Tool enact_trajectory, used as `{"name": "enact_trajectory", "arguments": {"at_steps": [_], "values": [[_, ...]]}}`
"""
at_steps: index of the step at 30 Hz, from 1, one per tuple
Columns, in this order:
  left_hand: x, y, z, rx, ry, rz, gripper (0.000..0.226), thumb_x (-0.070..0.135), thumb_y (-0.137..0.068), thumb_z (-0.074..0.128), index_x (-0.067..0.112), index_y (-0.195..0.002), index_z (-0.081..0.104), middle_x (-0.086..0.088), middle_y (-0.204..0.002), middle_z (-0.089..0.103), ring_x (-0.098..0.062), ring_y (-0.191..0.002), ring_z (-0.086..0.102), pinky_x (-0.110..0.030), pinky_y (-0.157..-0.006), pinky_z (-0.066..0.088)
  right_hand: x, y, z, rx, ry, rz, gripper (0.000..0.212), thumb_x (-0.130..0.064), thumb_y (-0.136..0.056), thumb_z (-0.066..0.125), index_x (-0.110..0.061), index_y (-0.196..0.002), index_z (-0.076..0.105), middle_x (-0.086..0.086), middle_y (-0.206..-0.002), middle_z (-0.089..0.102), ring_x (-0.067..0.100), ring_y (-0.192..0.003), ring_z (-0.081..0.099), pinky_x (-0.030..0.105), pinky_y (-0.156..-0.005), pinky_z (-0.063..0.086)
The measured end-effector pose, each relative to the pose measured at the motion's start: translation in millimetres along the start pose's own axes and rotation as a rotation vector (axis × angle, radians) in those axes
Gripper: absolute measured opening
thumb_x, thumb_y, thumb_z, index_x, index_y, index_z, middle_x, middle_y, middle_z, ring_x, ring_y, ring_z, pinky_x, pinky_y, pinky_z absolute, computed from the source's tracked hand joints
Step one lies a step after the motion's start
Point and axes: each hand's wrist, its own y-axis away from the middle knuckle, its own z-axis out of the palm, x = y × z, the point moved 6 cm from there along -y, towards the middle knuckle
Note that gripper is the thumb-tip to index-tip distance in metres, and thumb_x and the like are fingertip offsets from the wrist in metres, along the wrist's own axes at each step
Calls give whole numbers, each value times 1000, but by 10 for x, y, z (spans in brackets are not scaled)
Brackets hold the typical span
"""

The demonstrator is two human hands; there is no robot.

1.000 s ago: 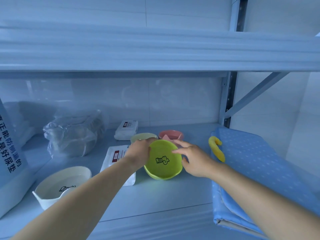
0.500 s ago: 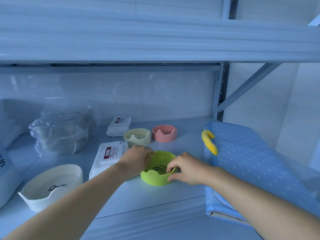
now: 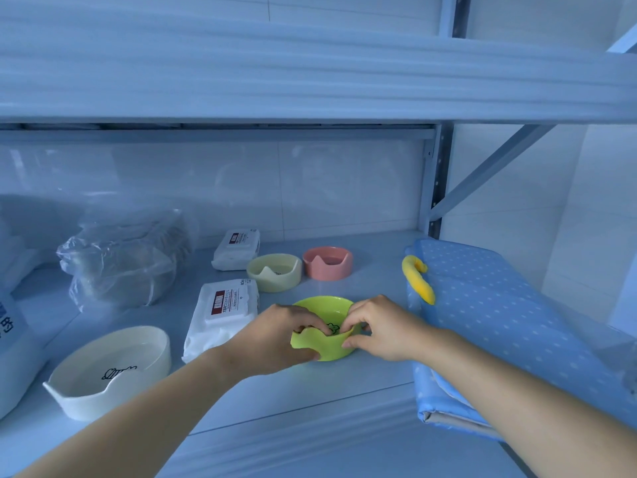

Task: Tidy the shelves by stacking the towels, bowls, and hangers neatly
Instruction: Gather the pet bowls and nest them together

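At the near rim of the green bowl (image 3: 324, 302), the fingers (image 3: 312, 324) of the left hand (image 3: 275, 338) curl over the edge with the thumb against the outer wall, gripping it. The right hand (image 3: 384, 331) pinches the rim just beside them. Both forearms reach in from below, wrists low. The bowl appears to rest upright on the shelf (image 3: 310, 395) near its front edge, between a wipes pack (image 3: 224, 313) and a blue dotted pad (image 3: 499, 305) with a yellow handle (image 3: 418, 277). Behind stand a pale yellow bowl (image 3: 274, 273) and a pink bowl (image 3: 327, 264), side by side. A white bowl (image 3: 110, 372) sits front left, and a clear plastic bag (image 3: 124, 258) lies toward the tiled wall (image 3: 310, 188).
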Motion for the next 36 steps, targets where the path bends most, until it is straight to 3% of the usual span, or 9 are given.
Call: {"name": "enact_trajectory", "arguments": {"at_steps": [3, 9, 12, 14, 19, 22, 27, 32, 36], "values": [[14, 75, 35, 44, 9, 41, 29, 18, -77, 72, 31, -103, 68, 23, -94, 62, 17, -79, 44, -3, -70, 32, -23, 30, 22, -12, -1, 3, 18, -29, -79, 70, -19, -94, 73, -3, -96, 66, 0, -77, 44, 12, -70, 30], [-26, 257, 156, 175, 67, 30, 35, 15, -79, 72, 31, -109, 66, 17, -104, 67, 7, -89, 54, 2, -77, 31, -59, 99, 79, -18, -15, 57, 17, -26, -78, 72, -17, -92, 73, -2, -98, 65, 4, -81, 49, 14, -73, 36], [-42, 347, 207, 253, 76, 34, 38, 11, -80, 70, 28, -114, 65, 11, -107, 66, -6, -95, 58, -8, -83, 39, -86, 101, 92, 9, 20, 79, 18, -27, -78, 72, -18, -94, 72, -3, -100, 63, 7, -83, 49, 15, -73, 32], [-75, 374, 204, 298, 66, 5, 38, 13, -80, 70, 25, -116, 63, 7, -106, 65, -12, -96, 58, -14, -82, 41, -104, 94, 107, 39, 35, 107, 19, -27, -78, 72, -19, -95, 71, -3, -105, 61, 11, -93, 52, 19, -80, 36], [-146, 362, 214, 299, 40, -59, 33, 19, -84, 67, 22, -116, 63, 3, -106, 64, -17, -99, 56, -11, -76, 33, -159, 156, 187, 184, 19, 181, 20, -20, -79, 71, -19, -98, 68, -3, -110, 55, 15, -101, 53, 26, -90, 39], [-132, 374, 218, 307, 26, -49, 33, 20, -85, 65, 23, -117, 61, 3, -108, 63, -18, -99, 56, -16, -77, 37, -196, 212, 287, 240, 23, 213, 28, -18, -79, 71, -18, -106, 66, -4, -120, 50, 16, -109, 52, 28, -92, 40], [-77, 461, 134, 377, 34, 56, 38, 19, -77, 72, 21, -114, 61, 4, -113, 60, -18, -98, 58, -25, -80, 48, -264, 333, 116, 398, -19, 198, 60, -17, -73, 76, -19, -128, 52, -4, -131, 47, 11, -118, 48, 20, -97, 37], [-13, 460, 50, 407, 56, 139, 37, 17, -78, 72, 21, -113, 61, 2, -112, 58, -19, -102, 57, -29, -83, 49, -285, 568, -113, 456, -59, 224, 57, -25, -75, 76, -24, -127, 52, -15, -122, 49, 3, -113, 48, 20, -95, 40], [303, 271, 27, 369, 29, 267, 36, 28, -82, 66, 24, -117, 57, 4, -115, 57, -16, -107, 55, -30, -82, 50, -163, 898, -295, 515, -47, 286, 49, -26, -77, 74, -21, -123, 57, -11, -121, 55, 3, -112, 50, 21, -96, 41]]}}
